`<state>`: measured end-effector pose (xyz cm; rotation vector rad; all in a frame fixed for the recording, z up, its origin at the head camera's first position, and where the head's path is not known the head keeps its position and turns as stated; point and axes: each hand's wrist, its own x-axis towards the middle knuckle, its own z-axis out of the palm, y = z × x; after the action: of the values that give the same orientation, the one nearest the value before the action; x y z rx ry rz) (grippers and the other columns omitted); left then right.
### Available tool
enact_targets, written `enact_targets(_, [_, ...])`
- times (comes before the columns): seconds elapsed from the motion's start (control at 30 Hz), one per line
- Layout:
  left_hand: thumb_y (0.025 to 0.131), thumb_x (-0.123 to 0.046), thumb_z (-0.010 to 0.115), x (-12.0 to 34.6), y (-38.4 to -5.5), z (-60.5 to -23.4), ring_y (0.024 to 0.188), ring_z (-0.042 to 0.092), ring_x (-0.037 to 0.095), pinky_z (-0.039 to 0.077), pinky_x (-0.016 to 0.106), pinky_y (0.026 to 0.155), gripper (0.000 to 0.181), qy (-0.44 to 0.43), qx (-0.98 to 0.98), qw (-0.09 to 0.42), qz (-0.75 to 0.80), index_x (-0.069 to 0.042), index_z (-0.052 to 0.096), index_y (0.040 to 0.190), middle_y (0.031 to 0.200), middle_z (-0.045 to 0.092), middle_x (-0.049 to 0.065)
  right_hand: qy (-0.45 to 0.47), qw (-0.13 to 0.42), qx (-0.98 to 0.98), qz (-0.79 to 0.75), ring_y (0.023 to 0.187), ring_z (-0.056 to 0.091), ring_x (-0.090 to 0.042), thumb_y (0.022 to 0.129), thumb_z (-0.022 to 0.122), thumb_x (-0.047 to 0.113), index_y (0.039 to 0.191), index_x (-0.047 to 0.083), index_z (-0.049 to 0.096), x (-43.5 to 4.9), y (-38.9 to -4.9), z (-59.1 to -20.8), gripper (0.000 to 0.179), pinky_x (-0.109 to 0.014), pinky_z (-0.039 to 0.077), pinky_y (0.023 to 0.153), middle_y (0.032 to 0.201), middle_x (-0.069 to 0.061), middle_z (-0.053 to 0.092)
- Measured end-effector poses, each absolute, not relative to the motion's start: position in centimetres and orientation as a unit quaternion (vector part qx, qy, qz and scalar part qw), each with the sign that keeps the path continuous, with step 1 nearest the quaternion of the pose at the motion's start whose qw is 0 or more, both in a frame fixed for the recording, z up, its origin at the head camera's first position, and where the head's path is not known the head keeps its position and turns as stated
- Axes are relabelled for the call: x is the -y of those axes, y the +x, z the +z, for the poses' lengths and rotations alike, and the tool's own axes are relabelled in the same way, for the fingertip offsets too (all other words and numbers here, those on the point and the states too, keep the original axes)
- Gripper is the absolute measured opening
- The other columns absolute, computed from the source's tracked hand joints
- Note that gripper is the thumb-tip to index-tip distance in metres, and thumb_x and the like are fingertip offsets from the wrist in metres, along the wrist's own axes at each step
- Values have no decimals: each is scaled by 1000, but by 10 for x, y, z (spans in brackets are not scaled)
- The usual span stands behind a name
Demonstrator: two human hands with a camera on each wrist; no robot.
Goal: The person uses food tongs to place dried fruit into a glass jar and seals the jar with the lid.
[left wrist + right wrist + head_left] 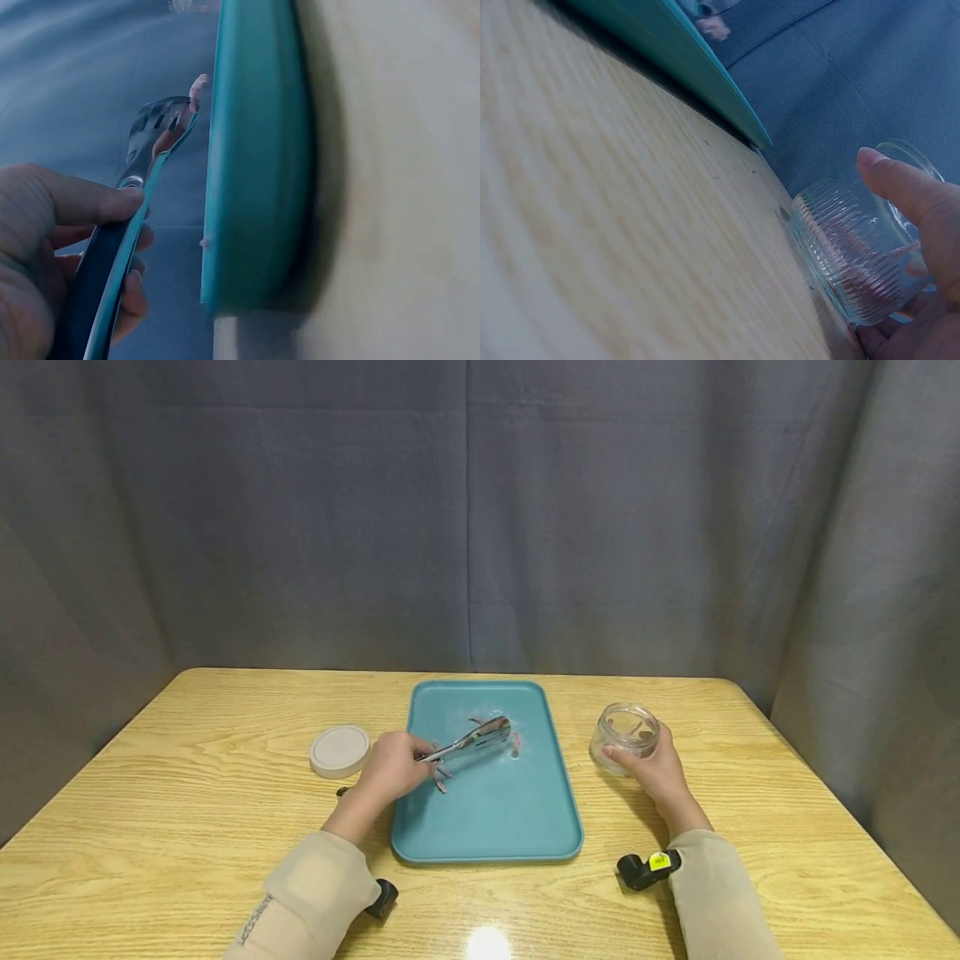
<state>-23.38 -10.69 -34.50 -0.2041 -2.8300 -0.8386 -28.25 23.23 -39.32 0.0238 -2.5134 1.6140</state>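
Observation:
My left hand (393, 767) grips metal tongs (472, 737) above a teal tray (487, 827), thumb on one arm and fingers curled under the other. The tongs point away to the right, and in the left wrist view a pinkish piece (198, 91) shows at their tip; I cannot tell whether they pinch it. Several small pink strips (515, 744) lie on the tray among a white powder. Right of the tray, my right hand (658, 770) holds an uncovered glass jar (840, 247) around its side, upright on the table. Pinkish pieces show through its ribbed wall.
A round white lid (340, 750) lies on the wooden table (225, 760), left of the tray and close to my left hand. Grey curtains (315, 527) hang behind and beside the table. Black wrist cameras (643, 870) stick out from both sleeves.

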Motion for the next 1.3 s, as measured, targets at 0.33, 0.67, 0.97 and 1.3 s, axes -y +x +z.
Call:
enact_targets(0.33, [74,-10,65,107,-246,-315,64,49,16,39,27,52,13,-52,937,113,-325,-6,70,85,75,62,3,20,78,831,550,120,23,-37,72,70,28,135,2,9,-233,-282,-393,92,-46,19,95,132,-24,22])
enact_targets(0.67, [75,-12,64,87,-254,-290,61,48,15,38,27,52,14,-86,931,140,-327,-8,70,87,73,62,1,14,77,833,548,120,23,-37,71,70,29,135,2,9,-233,-282,-393,93,-45,19,96,132,-24,23])
enact_targets(0.97, [75,-12,65,66,-258,-277,59,48,14,38,26,51,16,-84,921,153,-348,-11,70,90,74,62,0,18,85,834,545,119,25,-37,71,71,26,135,1,10,-232,-283,-393,91,-45,19,95,132,-24,23])
enact_targets(1.3, [78,-14,63,38,-259,-268,53,45,11,35,25,48,15,-99,914,156,-361,-15,70,91,62,58,-5,20,80,835,544,119,24,-37,72,70,26,135,1,10,-233,-282,-393,91,-45,19,95,132,-24,22])
